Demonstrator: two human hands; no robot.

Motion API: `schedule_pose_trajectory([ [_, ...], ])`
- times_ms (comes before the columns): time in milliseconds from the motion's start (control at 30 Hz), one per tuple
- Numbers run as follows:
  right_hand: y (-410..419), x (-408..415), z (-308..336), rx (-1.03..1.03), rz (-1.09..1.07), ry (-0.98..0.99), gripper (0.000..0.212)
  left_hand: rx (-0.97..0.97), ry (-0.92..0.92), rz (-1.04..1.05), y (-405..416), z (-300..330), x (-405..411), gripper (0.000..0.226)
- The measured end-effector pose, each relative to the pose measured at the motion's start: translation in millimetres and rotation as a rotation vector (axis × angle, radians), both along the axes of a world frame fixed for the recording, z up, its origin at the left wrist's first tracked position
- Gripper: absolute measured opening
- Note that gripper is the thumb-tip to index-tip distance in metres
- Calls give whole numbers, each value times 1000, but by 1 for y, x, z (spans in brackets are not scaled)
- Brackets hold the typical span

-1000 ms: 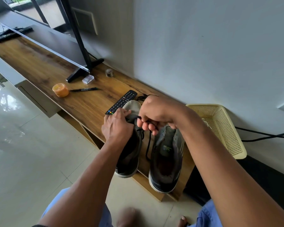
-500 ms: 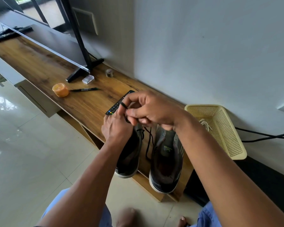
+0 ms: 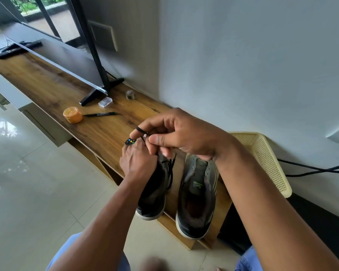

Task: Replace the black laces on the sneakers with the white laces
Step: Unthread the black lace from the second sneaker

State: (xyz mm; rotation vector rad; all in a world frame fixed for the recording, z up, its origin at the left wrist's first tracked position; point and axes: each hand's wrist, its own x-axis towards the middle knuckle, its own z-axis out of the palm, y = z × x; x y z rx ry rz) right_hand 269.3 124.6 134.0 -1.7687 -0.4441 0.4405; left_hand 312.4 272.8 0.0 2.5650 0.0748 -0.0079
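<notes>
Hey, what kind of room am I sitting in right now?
Most likely a living room at home. A flat-screen TV stands on a long wooden TV unit against the wall, a remote control peeks out by your left hand, and the floor is glossy tile.

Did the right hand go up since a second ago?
Yes. The right hand rose away from the sneakers, pulling the black lace upward; it now covers most of the remote control, which lay uncovered before.

One head-worn camera looks forward and steeply down, close above the wooden shelf (image 3: 98, 132). The wall (image 3: 243, 65) rises just behind that shelf.
</notes>
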Motion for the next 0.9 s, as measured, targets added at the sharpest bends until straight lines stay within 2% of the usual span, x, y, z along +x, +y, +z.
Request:
schedule_pose_trajectory([
  [133, -12, 3, 15, 143, -57, 243, 29, 18, -9, 7, -1, -3, 3, 41],
  [233, -14, 3, 18, 227, -109, 325, 33, 28, 30, 1, 0, -4, 3, 43],
  [333, -12, 7, 5, 236, -232, 204, 33, -31, 54, -64, 4, -3, 6, 46],
  [433, -13, 13, -7, 40, -382, -40, 34, -114, 48, -114, 7, 1, 6, 63],
  [500, -15, 17, -15, -41, -463, -114, 37, -141, 20, -114, 8, 3, 5, 68],
  [567, -20, 22, -29, -127, -563, -119, 38, -154, 17, -114, 8, 1, 6, 67],
  [700, -42, 29, -78, -356, -794, 3, 39, -170, 36, -114, 8, -4, 9, 57],
  [767, -45, 31, -92, -356, -863, 49, 36, -162, 44, -112, 7, -4, 9, 55],
  [900, -29, 34, -81, -119, -807, 1, 23, -214, -66, -177, 5, -1, 9, 58],
])
